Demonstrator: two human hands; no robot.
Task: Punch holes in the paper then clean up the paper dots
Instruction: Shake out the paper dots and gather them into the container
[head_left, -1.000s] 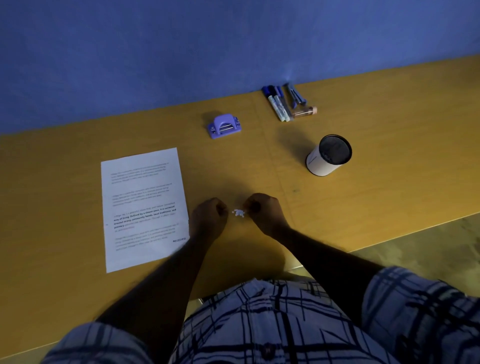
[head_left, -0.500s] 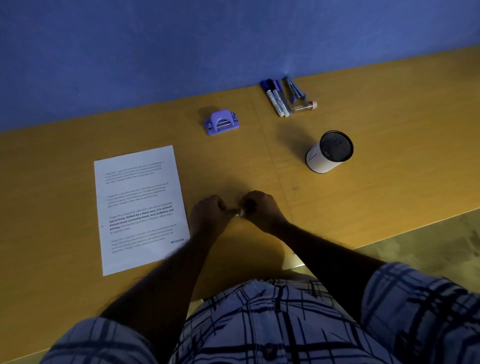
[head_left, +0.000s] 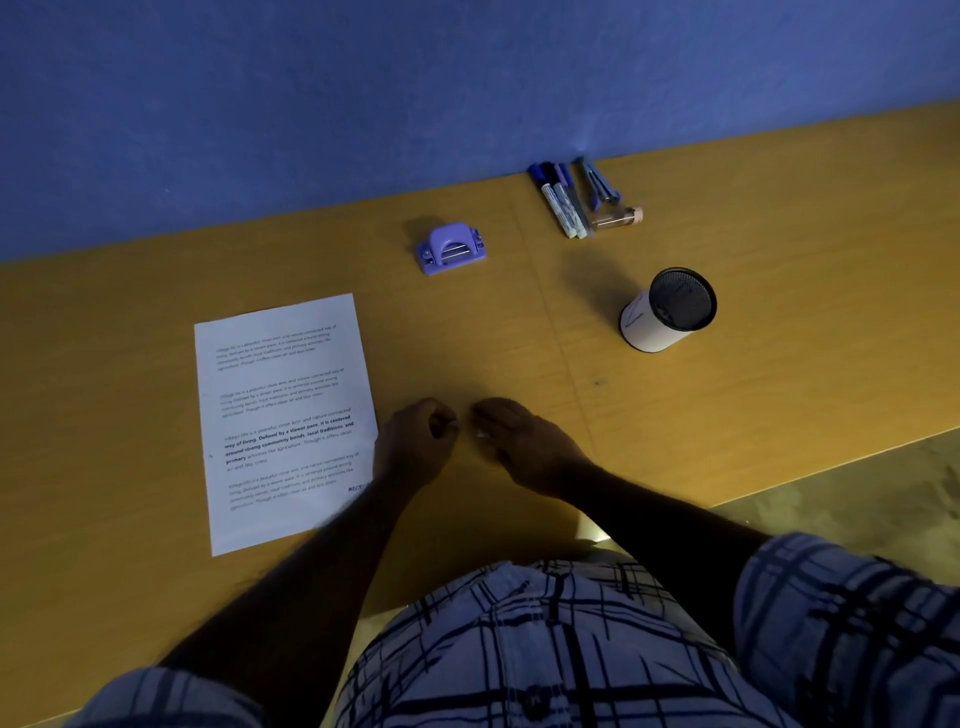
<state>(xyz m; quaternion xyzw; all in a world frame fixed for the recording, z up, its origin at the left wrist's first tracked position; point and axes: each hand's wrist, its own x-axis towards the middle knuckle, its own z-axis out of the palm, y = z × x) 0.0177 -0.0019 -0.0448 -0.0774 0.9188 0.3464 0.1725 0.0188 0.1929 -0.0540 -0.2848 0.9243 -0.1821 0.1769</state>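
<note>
Paper dots (head_left: 481, 433) show as a pale speck under the curled right hand (head_left: 511, 439), beside the fisted left hand (head_left: 415, 441) on the tabletop (head_left: 779, 364). Left lies the paper (head_left: 285, 415); farther off, the hole punch (head_left: 451, 248).

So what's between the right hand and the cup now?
Only bare table between the right hand and the cup, per the head view.
</note>
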